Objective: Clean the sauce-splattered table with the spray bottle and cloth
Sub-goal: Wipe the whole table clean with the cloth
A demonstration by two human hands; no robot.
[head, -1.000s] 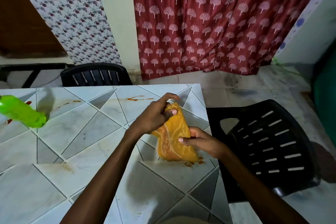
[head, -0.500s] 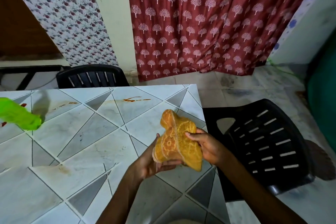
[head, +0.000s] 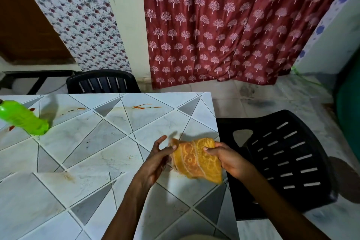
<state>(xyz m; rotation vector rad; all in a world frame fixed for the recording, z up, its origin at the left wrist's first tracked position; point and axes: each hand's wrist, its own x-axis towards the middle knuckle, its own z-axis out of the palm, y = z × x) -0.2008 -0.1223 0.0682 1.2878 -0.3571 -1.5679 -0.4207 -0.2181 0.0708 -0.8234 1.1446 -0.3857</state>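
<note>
Cloth point(head: 196, 160), orange w/ pale pattern, hangs bunched btwn both grips, lifted just above the near right corner of the tiled surface point(head: 97, 142). Right grip point(head: 229, 160) is closed on the cloth's right end, fingers curled over the top edge. Left grip point(head: 157, 158) sits at the cloth's left end, palm facing it, fingers loose and spread, thumb tip touching the fabric; not wrapped round it. Cloth's top left corner is blurred.

Spray bottle point(head: 23, 118), bright green, is well apart from the left grip, far to its left and beyond it, base on the surface, top cut off by the frame edge. Red sauce streaks point(head: 147, 106) lie beyond both grips near the far edge; more streaks nearer the bottle. Faint brown smear point(head: 68, 177) left of the left grip.

Black chair point(head: 282, 161) just right of the right grip, off the surface's side. 2nd chair point(head: 103, 82) beyond the far edge.
</note>
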